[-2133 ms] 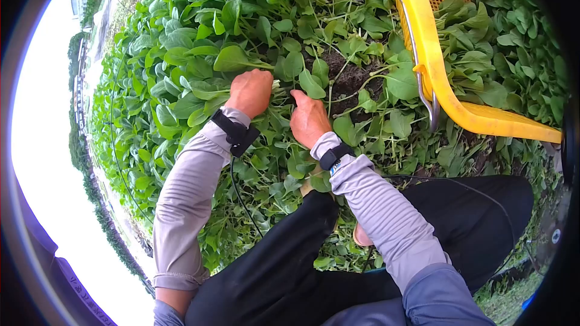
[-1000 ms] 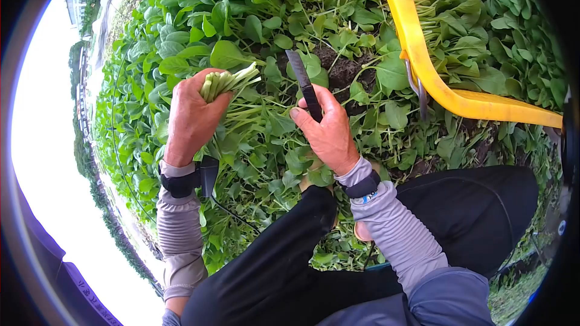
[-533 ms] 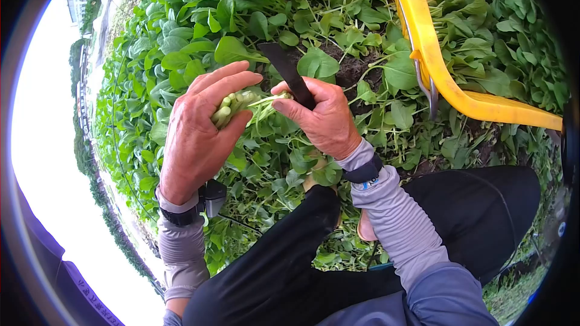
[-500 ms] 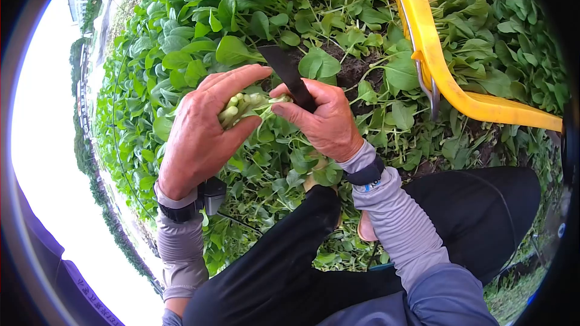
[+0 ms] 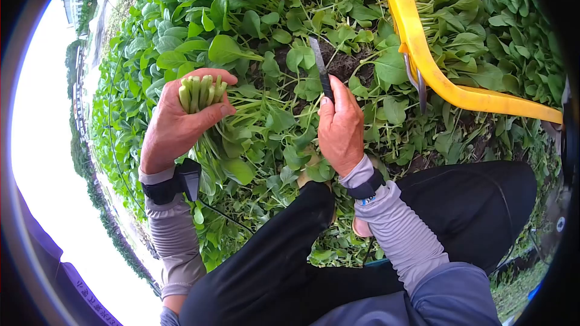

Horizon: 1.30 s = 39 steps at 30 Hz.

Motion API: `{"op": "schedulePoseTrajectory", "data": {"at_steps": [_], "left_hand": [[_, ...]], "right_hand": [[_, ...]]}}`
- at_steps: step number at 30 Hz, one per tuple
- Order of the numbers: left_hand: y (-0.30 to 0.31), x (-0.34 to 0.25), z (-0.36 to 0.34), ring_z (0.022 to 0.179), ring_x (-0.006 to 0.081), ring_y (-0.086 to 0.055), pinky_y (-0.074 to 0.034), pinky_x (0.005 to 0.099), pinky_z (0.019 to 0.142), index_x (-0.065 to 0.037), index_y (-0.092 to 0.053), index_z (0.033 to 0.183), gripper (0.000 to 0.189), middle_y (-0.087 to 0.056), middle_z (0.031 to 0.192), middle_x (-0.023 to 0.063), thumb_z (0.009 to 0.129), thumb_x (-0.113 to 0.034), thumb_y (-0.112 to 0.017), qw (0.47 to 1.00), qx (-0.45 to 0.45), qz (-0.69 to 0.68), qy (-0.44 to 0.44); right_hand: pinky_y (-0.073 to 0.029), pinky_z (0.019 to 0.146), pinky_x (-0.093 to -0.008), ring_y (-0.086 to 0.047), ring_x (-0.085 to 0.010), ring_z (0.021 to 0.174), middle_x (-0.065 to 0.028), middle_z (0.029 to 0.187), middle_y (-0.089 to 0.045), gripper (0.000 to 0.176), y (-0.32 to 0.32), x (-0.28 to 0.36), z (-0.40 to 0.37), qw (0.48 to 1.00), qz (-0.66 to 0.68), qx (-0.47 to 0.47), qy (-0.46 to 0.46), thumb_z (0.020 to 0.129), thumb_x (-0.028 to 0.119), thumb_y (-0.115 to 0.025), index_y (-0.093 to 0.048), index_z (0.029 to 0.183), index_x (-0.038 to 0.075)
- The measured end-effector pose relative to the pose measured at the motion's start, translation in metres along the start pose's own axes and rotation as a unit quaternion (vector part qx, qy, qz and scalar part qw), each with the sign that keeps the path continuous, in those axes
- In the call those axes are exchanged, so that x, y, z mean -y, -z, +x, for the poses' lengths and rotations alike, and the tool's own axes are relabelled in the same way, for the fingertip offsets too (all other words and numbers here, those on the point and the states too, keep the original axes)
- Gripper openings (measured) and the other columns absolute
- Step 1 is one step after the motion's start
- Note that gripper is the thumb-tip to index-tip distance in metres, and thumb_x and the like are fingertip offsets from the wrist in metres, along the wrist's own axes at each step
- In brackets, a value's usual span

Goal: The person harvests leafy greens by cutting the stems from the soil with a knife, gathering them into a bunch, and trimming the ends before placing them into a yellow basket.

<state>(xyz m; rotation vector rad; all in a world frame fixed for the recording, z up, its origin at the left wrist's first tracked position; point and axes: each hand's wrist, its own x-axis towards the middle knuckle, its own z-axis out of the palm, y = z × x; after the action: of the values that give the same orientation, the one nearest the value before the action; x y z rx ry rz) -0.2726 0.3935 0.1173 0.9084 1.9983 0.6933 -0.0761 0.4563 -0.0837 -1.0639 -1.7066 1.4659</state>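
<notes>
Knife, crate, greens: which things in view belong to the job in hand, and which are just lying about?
Seemingly in the job:
- bunch of greens, in the left hand
- knife, in the right hand
- yellow crate holding greens

Seemingly just about:
- leafy scraps on the ground
- right wristband, worn

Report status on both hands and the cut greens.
Left hand gripping bunch of greens, cut ends up. Right hand holding knife, blade clear of bunch. Nothing between them and yellow crate.
</notes>
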Motion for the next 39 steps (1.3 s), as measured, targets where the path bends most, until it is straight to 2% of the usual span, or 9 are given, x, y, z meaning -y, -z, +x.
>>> {"op": "schedulePoseTrajectory", "data": {"at_steps": [3,5,7,14,15,20,26,37,39], "left_hand": [[-0.006,-0.017,-0.006,0.088,0.0111,-0.068,-0.054,0.0276,0.077,-0.002,-0.073,0.113,0.029,-0.068,0.09,-0.0009,0.084,0.001,-0.077,0.986,0.007,0.163,0.037],[-0.011,-0.005,-0.006,0.084,0.015,-0.069,-0.054,0.0316,0.077,-0.001,-0.073,0.111,0.03,-0.071,0.088,0.0026,0.082,-0.002,-0.076,0.984,-0.002,0.18,0.011],[-0.013,0.008,-0.007,0.08,0.0206,-0.068,-0.054,0.0364,0.078,0.002,-0.071,0.111,0.032,-0.072,0.086,0.0101,0.081,-0.007,-0.076,0.948,-0.073,0.308,-0.02],[-0.017,0.021,-0.004,0.084,0.0418,-0.068,-0.053,0.0442,0.077,0.001,-0.068,0.105,0.025,-0.071,0.088,0.0217,0.084,-0.011,-0.073,0.931,-0.067,0.359,0.016],[-0.018,0.029,0.0,0.083,0.043,-0.068,-0.053,0.0448,0.077,0.001,-0.068,0.106,0.026,-0.07,0.086,0.0211,0.083,-0.011,-0.074,0.936,-0.051,0.348,0.007],[-0.032,0.085,0.039,0.088,0.0463,-0.068,-0.054,0.0516,0.078,0.001,-0.067,0.1,0.021,-0.071,0.088,0.023,0.083,-0.01,-0.07,0.914,-0.014,0.403,-0.041],[-0.047,0.146,0.072,0.089,0.0425,-0.075,-0.061,0.0497,0.078,0.0,-0.073,0.091,0.014,-0.075,0.089,0.024,0.078,-0.002,-0.069,0.838,0.024,0.545,0.005],[-0.044,0.105,0.06,0.09,0.0438,-0.072,-0.057,0.0543,0.083,0.0,-0.068,0.088,0.01,-0.074,0.09,0.0223,0.08,-0.006,-0.067,0.879,-0.049,0.475,-0.011],[-0.041,0.087,0.048,0.088,0.045,-0.07,-0.055,0.0555,0.083,0.001,-0.065,0.087,0.011,-0.071,0.088,0.0245,0.079,-0.007,-0.066,0.853,-0.042,0.512,-0.092]], "right_hand": [[-0.053,0.093,-0.0536,-0.066,-0.0499,0.106,-0.0335,0.117,-0.067,0.038,-0.01,-0.004,-0.016,0.997,0.024,0.072,-0.019,0.098,0.003,-0.055,-0.056,0.135,-0.009],[-0.053,0.098,-0.0541,-0.066,-0.0487,0.114,-0.0347,0.12,-0.067,0.043,0.008,-0.037,-0.023,0.839,-0.221,0.481,-0.129,0.091,0.001,-0.058,-0.06,0.134,-0.004],[-0.053,0.099,-0.0537,-0.067,-0.0474,0.114,-0.0307,0.118,-0.071,0.049,0.037,-0.029,-0.016,0.833,-0.201,0.502,-0.12,0.085,0.001,-0.059,-0.064,0.134,0.001],[-0.055,0.079,-0.053,-0.069,-0.0479,0.088,-0.0281,0.092,-0.07,0.047,0.051,0.042,0.03,0.861,-0.021,0.505,0.054,0.084,0.002,-0.056,-0.061,0.131,-0.001],[-0.054,0.075,-0.055,-0.069,-0.049,0.082,-0.0285,0.085,-0.069,0.044,0.025,0.029,0.009,0.908,0.016,0.402,0.115,0.085,0.0,-0.054,-0.059,0.129,-0.004],[-0.054,0.078,-0.0574,-0.068,-0.0521,0.084,-0.0324,0.088,-0.069,0.048,-0.069,-0.021,-0.034,0.975,-0.052,0.207,-0.056,0.087,-0.006,-0.055,-0.057,0.135,-0.005],[-0.054,0.082,-0.0566,-0.068,-0.0526,0.087,-0.0351,0.092,-0.069,0.047,-0.063,-0.024,-0.038,0.986,0.008,0.159,-0.051,0.089,-0.005,-0.056,-0.059,0.136,-0.005],[-0.056,0.08,-0.059,-0.07,-0.0528,0.09,-0.031,0.094,-0.071,0.042,-0.067,-0.052,-0.033,0.976,-0.088,0.196,-0.03,0.087,-0.003,-0.059,-0.062,0.128,0.0],[-0.055,0.084,-0.0603,-0.07,-0.0539,0.089,-0.0331,0.09,-0.071,0.048,-0.034,-0.05,-0.042,0.929,-0.152,0.326,-0.09,0.086,-0.002,-0.057,-0.062,0.134,0.003]]}}
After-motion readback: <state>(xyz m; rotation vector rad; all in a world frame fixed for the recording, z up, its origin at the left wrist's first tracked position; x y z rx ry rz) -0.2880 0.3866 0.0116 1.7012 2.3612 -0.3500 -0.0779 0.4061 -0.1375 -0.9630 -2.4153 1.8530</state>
